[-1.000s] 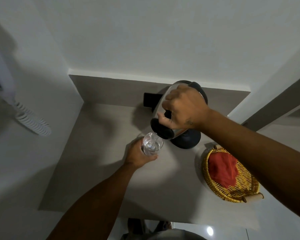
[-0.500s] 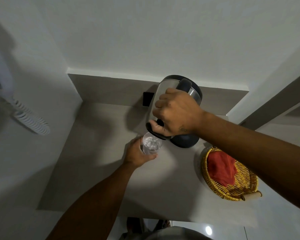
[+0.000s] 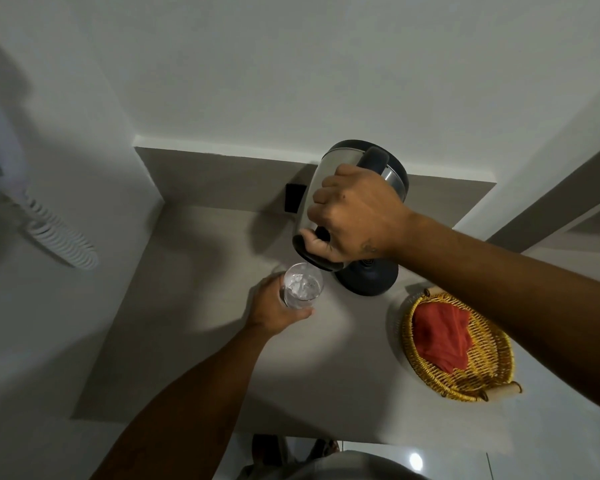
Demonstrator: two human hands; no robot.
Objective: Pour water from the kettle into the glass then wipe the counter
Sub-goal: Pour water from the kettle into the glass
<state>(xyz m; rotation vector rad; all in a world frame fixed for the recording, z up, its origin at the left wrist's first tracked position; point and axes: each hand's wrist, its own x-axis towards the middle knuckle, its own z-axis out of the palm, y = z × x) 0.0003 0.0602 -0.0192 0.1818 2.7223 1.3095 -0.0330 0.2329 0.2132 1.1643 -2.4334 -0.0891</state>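
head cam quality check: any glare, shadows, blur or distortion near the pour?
Head view: wide-angle bending of walls and counter edges; hard shadows of both arms on the counter; a glare spot on the floor tile; the glass under the kettle reads clearly, with water churning inside; the corded phone at the left is slightly soft.

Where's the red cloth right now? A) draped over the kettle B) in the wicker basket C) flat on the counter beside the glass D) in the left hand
B: the red cloth lies inside the wicker basket on the counter, untouched by either hand.
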